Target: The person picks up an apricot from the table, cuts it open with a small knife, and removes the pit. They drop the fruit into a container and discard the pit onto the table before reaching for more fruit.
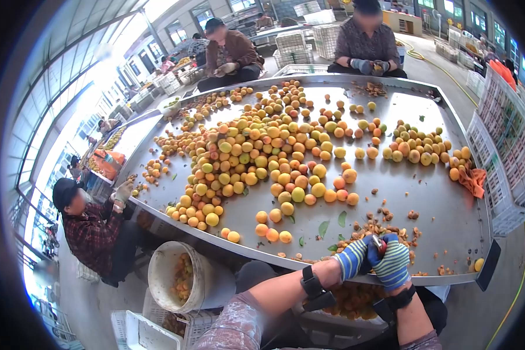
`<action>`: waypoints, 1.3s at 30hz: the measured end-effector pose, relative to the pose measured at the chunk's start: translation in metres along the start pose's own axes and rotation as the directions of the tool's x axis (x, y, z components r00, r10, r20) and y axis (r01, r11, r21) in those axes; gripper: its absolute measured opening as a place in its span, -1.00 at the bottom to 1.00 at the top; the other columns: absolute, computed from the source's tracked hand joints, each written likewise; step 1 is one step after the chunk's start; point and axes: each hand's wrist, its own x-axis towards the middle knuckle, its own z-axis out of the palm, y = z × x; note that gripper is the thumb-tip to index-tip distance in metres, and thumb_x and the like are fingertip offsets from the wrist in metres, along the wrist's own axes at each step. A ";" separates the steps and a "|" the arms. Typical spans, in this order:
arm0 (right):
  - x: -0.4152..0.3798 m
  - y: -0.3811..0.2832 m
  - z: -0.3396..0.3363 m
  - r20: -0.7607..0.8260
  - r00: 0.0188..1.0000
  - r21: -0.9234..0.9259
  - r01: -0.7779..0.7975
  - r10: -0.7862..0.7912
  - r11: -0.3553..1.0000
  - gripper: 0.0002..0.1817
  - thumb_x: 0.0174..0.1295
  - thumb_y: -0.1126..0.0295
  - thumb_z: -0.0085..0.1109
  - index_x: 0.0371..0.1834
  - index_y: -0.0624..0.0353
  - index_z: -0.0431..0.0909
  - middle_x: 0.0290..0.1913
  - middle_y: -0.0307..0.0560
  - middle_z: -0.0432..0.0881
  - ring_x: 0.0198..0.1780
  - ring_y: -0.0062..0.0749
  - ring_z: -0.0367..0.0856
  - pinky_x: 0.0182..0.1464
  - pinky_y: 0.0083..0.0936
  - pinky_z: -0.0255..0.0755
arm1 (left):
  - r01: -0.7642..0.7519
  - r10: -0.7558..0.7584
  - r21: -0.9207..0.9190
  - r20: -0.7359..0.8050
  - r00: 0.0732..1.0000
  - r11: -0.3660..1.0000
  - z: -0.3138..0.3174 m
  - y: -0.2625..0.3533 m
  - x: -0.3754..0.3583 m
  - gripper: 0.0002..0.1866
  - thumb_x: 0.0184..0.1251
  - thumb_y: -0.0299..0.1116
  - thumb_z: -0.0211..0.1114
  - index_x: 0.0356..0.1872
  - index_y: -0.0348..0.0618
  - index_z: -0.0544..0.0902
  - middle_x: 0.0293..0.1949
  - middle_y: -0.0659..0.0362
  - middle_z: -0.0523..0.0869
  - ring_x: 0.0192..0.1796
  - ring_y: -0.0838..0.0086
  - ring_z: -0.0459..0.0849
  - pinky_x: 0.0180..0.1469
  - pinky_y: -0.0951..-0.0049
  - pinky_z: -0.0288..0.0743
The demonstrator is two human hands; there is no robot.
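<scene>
Clamping a red tool [381, 245], the right hand [390, 262] meets the left hand [353, 258], grip unclear; the fruit pile [245, 153] sits at 10 o'clock.

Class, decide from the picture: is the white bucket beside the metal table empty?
No, yellow and orange fruit shows inside the white bucket.

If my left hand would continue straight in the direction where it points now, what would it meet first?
Most likely the right hand and the small red tool at its fingers; they look close to the left hand or touching it. The overlap hides any gap.
</scene>
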 end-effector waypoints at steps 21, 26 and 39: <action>0.012 0.003 0.002 0.147 0.933 0.447 -0.359 0.329 0.819 -0.68 0.27 0.24 0.19 -0.14 0.32 0.55 -0.40 0.12 0.66 -0.39 -0.25 0.68 -0.34 -0.42 0.50 | -0.485 0.486 0.065 -0.216 0.847 0.872 0.034 0.021 -0.028 -0.62 0.45 -0.22 -0.01 0.12 -0.28 0.45 0.10 -0.08 0.59 0.14 0.10 0.57 0.17 0.07 0.51; 0.011 -0.002 0.003 0.048 0.979 0.290 -0.203 0.198 0.935 -0.67 0.23 0.22 0.26 -0.20 0.31 0.53 -0.48 0.17 0.62 -0.44 -0.12 0.66 -0.41 -0.38 0.50 | -0.442 0.440 0.046 -0.242 0.865 0.896 0.036 0.018 -0.028 -0.62 0.47 -0.14 -0.04 0.09 -0.22 0.48 0.07 -0.03 0.61 0.08 0.13 0.61 0.07 0.10 0.57; 0.038 -0.016 -0.037 0.161 0.859 0.974 -0.217 0.487 0.061 -0.76 0.38 0.23 0.14 -0.42 0.08 0.50 -0.69 -0.47 0.32 -0.72 -0.80 0.22 -0.71 -0.71 0.05 | -0.212 0.473 0.727 -0.173 0.864 0.653 0.056 -0.028 -0.020 -0.33 0.43 0.30 -0.16 -0.26 -0.18 0.59 -0.64 0.14 0.59 -0.69 0.48 0.52 -0.64 0.55 0.33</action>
